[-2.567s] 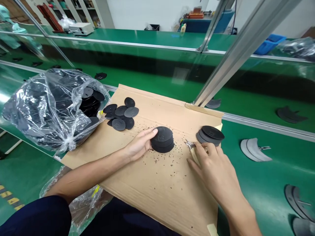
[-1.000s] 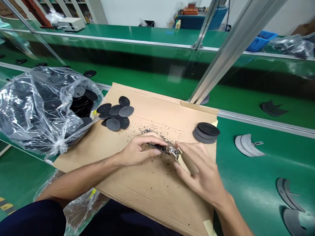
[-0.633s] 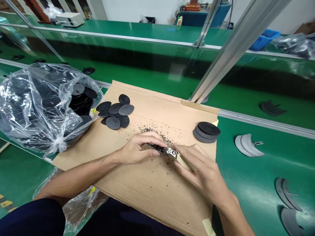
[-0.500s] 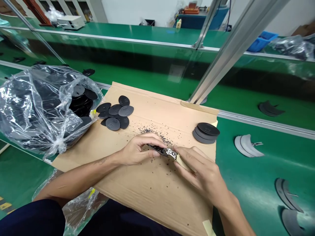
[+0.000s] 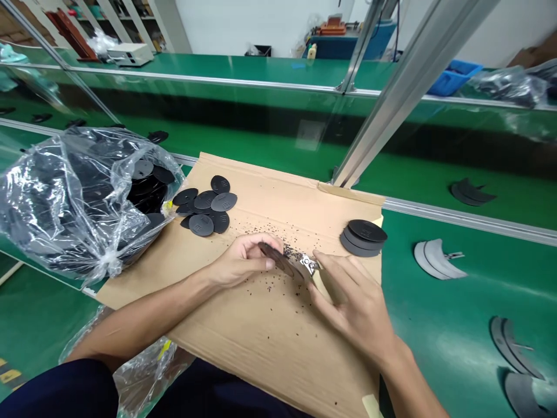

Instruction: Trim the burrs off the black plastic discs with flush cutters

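over the cardboard (image 5: pixel 243 325), left hand (image 5: pixel 239 261) pinches the disc (image 5: pixel 285 264), right hand (image 5: pixel 357 296) clasps cutters (image 5: pixel 310 265); i'd snip close, disc braced.

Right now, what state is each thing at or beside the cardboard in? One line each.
Left hand: gripping black disc
Black disc: tilted, nearly edge-on
Right hand: holding cutters
Cutters: jaws open or shut unclear
Loose discs: lying overlapped
Disc stack: piled, apart from loose discs
Cardboard: strewn with black bits
Plastic bag: bulging, gaping on one side
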Demonstrator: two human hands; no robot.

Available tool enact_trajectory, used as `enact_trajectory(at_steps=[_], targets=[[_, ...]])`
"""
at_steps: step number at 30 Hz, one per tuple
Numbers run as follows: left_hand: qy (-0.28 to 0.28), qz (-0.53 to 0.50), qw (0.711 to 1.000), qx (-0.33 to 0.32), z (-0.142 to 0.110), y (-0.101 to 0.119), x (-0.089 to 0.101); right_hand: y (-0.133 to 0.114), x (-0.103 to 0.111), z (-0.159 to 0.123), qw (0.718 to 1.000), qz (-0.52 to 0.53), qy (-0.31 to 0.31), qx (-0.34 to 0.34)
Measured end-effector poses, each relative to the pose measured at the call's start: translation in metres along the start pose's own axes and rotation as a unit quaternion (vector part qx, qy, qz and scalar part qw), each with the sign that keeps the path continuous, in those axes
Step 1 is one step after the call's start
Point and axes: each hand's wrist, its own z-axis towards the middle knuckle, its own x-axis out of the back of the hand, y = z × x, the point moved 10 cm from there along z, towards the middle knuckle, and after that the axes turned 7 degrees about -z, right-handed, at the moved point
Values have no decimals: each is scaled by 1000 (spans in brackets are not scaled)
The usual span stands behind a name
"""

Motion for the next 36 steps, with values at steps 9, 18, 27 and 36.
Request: enact_trajectory(at_steps=[9, 18, 27, 36], targets=[[-43, -83, 995, 37, -1, -9, -15, -17, -4, 1, 998, 25, -10, 54], [-71, -97, 992, 32, -3, -8, -21, -17, -2, -1, 997, 48, -8, 56], [-77, -57, 995, 30, -4, -8, -21, -20, -8, -1, 997, 18, -20, 76], [-68, -83, 993, 48, -4, -16, -20, -22, -11, -1, 993, 76, -60, 65]])
